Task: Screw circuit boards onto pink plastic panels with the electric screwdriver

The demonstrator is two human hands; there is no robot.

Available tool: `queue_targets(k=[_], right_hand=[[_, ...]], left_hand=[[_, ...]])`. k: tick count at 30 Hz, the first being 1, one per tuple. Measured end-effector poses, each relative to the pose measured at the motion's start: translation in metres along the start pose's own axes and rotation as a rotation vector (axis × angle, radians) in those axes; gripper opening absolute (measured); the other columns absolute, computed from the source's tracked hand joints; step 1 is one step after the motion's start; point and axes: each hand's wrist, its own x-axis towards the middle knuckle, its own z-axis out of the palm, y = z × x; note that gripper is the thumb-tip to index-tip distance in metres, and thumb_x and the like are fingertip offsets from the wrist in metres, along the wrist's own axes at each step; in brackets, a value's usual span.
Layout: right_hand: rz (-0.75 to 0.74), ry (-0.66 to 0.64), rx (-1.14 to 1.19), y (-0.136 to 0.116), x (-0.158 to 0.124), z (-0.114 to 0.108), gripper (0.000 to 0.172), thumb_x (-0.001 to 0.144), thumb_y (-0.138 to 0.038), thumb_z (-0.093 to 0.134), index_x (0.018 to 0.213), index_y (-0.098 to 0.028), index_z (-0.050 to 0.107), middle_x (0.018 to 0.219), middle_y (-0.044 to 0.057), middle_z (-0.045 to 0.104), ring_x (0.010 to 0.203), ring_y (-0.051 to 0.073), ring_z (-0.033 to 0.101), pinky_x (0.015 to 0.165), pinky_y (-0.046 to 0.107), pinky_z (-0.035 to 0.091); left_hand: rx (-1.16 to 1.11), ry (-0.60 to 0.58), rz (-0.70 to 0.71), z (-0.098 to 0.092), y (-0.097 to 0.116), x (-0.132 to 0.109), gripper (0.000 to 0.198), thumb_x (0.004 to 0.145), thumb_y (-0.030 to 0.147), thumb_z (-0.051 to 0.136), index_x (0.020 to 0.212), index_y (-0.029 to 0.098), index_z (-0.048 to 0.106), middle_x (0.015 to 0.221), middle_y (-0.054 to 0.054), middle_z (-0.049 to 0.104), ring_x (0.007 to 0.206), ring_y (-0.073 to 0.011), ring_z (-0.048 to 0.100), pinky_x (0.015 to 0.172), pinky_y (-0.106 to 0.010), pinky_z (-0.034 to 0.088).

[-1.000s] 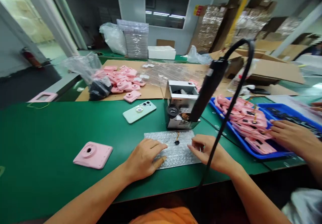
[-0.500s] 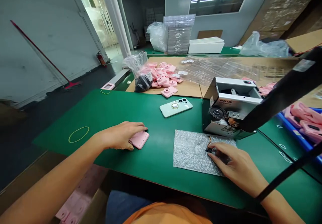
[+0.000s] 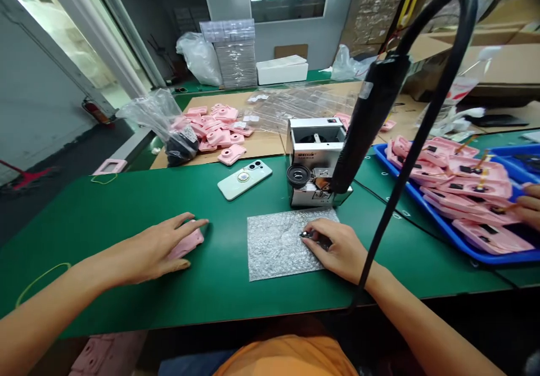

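The left hand (image 3: 152, 246) is spread half open, its fingers curved over a pink plastic casing (image 3: 186, 244) and its thumb along the near edge, so that the casing appears to be held down on a green work mat (image 3: 126, 300). The right hand (image 3: 337, 250) is closed into a pinch around a small dark component (image 3: 310, 236), which is mostly hidden by the fingers and rests on a bubble-wrap sheet (image 3: 278, 246). The casing lies to the left of the sheet and is nearer the left hand; its visible length runs from near left to far right, pointing roughly toward the right hand. The component's own long axis cannot be told. Far of the sheet stands a silver screw feeder (image 3: 314, 162), with a black electric screwdriver (image 3: 367, 122) hung on the right of it and a mint-green smartphone (image 3: 243, 178) lying on the left. Pink casings are heaped on cardboard (image 3: 264, 148) at the far side, and more are laid in a blue plastic tray (image 3: 422, 213) on the right, where a co-worker's hand (image 3: 529, 207) is seen at the edge of the frame.
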Motion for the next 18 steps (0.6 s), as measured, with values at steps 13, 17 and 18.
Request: queue_targets(k=[13,17,18], right_hand=[[-0.016,0.074,0.081,0.005,-0.003,0.006,0.007,0.104,-0.033,0.064,0.103,-0.031,0.071,0.088,0.005,0.076,0.074,0.030,0.075,0.063,0.045,0.060],[0.004,0.129,0.083,0.001,-0.001,0.003,0.008,0.103,-0.028,0.064,0.106,-0.030,0.071,0.089,0.006,0.077,0.072,0.029,0.075,0.063,0.044,0.062],[0.012,0.166,0.076,0.000,0.000,0.002,0.009,0.103,-0.026,0.064,0.108,-0.029,0.071,0.090,0.006,0.077,0.073,0.029,0.075,0.065,0.043,0.063]], left_hand=[[-0.414,0.018,-0.330,-0.033,0.038,0.003,0.036,0.094,0.056,0.068,0.092,0.020,0.063,0.083,-0.004,0.073,0.069,-0.0183,0.069,0.058,-0.025,0.047],[-0.372,0.473,0.190,-0.045,0.090,0.014,0.021,0.104,0.038,0.064,0.092,0.022,0.069,0.094,-0.004,0.081,0.091,-0.0175,0.077,0.083,-0.030,0.059],[-0.287,0.538,0.348,-0.044,0.104,0.022,0.017,0.104,0.032,0.063,0.093,0.023,0.072,0.098,-0.004,0.082,0.100,-0.0184,0.079,0.096,-0.034,0.060]])
